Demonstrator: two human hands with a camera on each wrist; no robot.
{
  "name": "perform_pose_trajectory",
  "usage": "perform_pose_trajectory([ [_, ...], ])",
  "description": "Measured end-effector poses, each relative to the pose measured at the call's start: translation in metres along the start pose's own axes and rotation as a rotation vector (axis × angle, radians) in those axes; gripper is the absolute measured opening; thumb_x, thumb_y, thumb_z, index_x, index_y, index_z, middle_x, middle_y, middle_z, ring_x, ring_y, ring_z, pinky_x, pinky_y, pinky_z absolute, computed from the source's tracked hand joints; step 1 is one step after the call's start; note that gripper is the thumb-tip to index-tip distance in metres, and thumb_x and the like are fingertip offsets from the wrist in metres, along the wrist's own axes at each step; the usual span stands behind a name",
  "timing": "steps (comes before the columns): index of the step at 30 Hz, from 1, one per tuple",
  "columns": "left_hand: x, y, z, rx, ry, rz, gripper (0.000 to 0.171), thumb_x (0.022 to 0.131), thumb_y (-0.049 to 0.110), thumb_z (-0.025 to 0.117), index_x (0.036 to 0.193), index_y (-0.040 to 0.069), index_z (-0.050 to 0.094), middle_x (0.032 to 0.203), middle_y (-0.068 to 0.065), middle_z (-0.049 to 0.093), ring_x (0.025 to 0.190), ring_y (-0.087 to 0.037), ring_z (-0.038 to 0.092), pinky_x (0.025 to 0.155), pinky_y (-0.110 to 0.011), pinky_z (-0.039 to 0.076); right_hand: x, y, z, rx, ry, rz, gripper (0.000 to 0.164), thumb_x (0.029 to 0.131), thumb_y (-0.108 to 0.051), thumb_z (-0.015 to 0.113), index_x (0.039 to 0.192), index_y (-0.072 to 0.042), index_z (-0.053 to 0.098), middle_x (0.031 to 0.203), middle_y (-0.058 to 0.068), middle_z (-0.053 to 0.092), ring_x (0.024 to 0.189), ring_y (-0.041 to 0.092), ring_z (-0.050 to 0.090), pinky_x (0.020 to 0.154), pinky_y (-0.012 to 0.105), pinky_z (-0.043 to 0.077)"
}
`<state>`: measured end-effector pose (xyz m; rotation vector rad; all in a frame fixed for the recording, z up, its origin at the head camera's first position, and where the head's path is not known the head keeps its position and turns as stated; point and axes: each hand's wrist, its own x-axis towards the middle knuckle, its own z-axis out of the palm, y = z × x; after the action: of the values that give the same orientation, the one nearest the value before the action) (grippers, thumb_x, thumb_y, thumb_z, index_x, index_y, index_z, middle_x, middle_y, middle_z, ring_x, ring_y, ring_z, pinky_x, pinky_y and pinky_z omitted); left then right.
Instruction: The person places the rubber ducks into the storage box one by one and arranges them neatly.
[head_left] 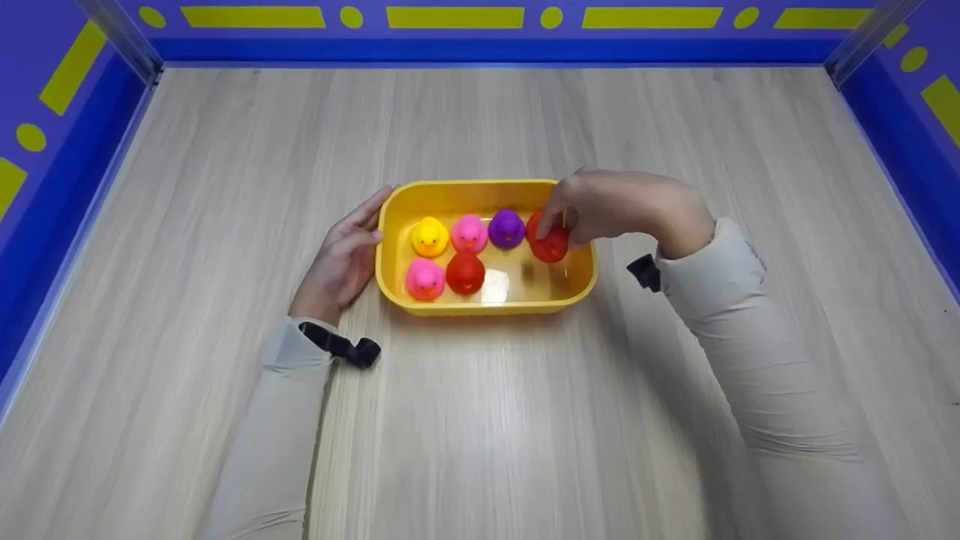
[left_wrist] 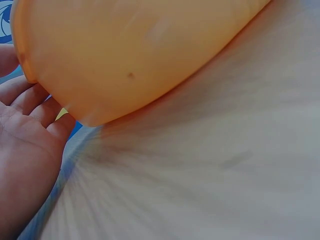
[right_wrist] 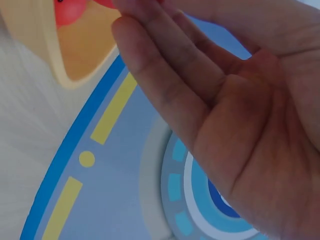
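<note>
A yellow plastic tub (head_left: 495, 307) stands on the wood-grain table. My left hand (head_left: 343, 259) holds its left end, thumb at the rim and fingers against the outer wall; in the left wrist view, fingertips go out of sight behind the tub (left_wrist: 130, 60). Over the tub's right end, my right hand (head_left: 626, 204) reaches down and pinches a red rubber duck (head_left: 551, 246), partly hidden by its fingers. Left of that duck are a purple duck (head_left: 507, 229), a pink duck (head_left: 469, 234) and a yellow duck (head_left: 430, 237). In front sit another pink duck (head_left: 426, 279) and a red duck (head_left: 466, 272).
Blue and purple panels (head_left: 450, 49) with yellow marks wall the table at the back and both sides. Bare table (head_left: 480, 420) surrounds the tub. A black strap with a small device (head_left: 366, 352) is on the left wrist, and another device (head_left: 645, 272) on the right.
</note>
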<state>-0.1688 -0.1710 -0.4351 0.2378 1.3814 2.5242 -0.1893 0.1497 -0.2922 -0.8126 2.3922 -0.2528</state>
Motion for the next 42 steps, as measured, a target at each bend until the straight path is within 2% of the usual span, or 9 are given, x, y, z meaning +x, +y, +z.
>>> perform_pose_trajectory([
  [12,0.0,0.0,0.0,0.001,0.006,-0.001,0.064,0.088,-0.011,0.035,0.15,-0.004,0.022,0.159,-0.016,0.023,0.147,-0.024,0.023,0.121,-0.035,0.02,0.019,-0.012,0.002,-0.026,-0.072,-0.01,0.033,0.081,0.0,0.069,0.11,-0.014,0.072,0.108,0.005,0.069,0.094,0.024,0.058,0.088,0.037,0.055],
  [23,0.0,0.0,0.002,0.0,0.007,0.005,0.063,0.087,-0.011,0.034,0.149,-0.005,0.023,0.159,-0.017,0.023,0.147,-0.024,0.023,0.121,-0.035,0.02,0.033,-0.022,0.004,-0.004,-0.148,0.113,0.04,0.08,0.001,0.071,0.115,-0.019,0.07,0.119,0.004,0.064,0.103,0.024,0.055,0.09,0.037,0.056],
  [29,0.0,0.0,0.0,0.004,0.007,-0.007,0.063,0.088,-0.01,0.035,0.15,-0.003,0.023,0.159,-0.015,0.024,0.146,-0.023,0.026,0.12,-0.034,0.023,0.041,-0.025,0.006,0.002,-0.175,0.158,0.042,0.08,0.001,0.07,0.114,-0.024,0.071,0.117,0.002,0.061,0.102,0.024,0.053,0.088,0.034,0.054],
  [35,0.0,0.0,0.0,0.004,0.012,-0.011,0.063,0.088,-0.01,0.036,0.15,-0.003,0.024,0.159,-0.014,0.025,0.146,-0.022,0.026,0.12,-0.033,0.024,0.047,-0.029,0.007,-0.009,-0.18,0.152,0.044,0.079,0.005,0.067,0.112,-0.024,0.072,0.116,0.001,0.06,0.103,0.023,0.051,0.087,0.033,0.054],
  [42,0.001,-0.001,0.001,0.001,0.023,-0.003,0.063,0.087,-0.011,0.036,0.149,-0.004,0.025,0.158,-0.015,0.025,0.146,-0.023,0.026,0.12,-0.033,0.022,0.052,-0.033,0.008,-0.02,-0.192,0.176,0.038,0.081,0.003,0.069,0.107,-0.025,0.072,0.111,0.001,0.058,0.102,0.021,0.051,0.086,0.031,0.052],
])
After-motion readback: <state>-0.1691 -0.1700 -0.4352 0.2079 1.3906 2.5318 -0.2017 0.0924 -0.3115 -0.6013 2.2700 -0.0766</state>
